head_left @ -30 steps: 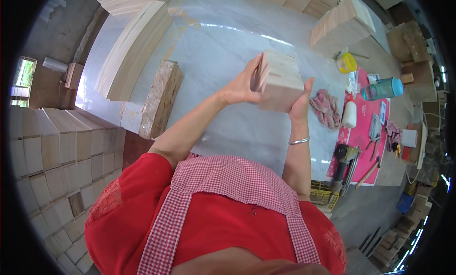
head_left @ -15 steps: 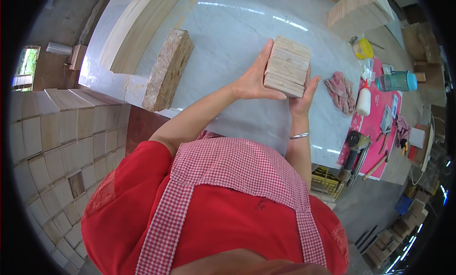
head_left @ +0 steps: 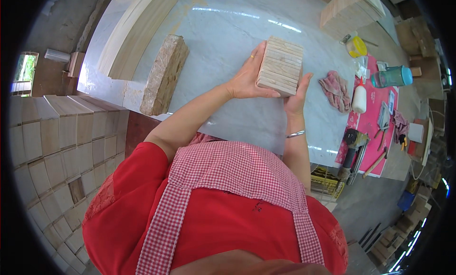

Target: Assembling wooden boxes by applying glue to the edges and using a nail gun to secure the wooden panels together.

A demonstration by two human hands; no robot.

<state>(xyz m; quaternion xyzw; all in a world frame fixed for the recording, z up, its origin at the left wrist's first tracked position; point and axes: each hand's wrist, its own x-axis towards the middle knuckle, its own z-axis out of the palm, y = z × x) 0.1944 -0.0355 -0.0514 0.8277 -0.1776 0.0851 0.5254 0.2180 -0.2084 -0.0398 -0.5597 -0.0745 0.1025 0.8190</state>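
Observation:
A block-shaped stack of thin pale wooden boards point(head_left: 281, 66) is gripped between my two hands over the table. My left hand point(head_left: 248, 74) presses its left side, the thumb lying along the near lower edge and a ring showing on one finger. My right hand point(head_left: 297, 95) supports the right near corner; most of its fingers are hidden behind the stack, and its thumb points up. The board edges lie nearly flush. To the left, apart from my hands, rests a long brown block wrapped in clear film point(head_left: 164, 75).
Long pale boards point(head_left: 137, 32) lie at the far left of the grey table point(head_left: 223, 118); another board stack point(head_left: 351, 11) stands far right. A crumpled cloth point(head_left: 336, 90), white glue bottle point(head_left: 359, 98), teal bottle point(head_left: 392, 77), yellow tub point(head_left: 356, 47) and power tool point(head_left: 352, 146) are on the right.
The boards, uneven before, now sit more evenly together. Both hands still hold the stack, which appears slightly turned and further left in view. The whole view has shifted slightly.

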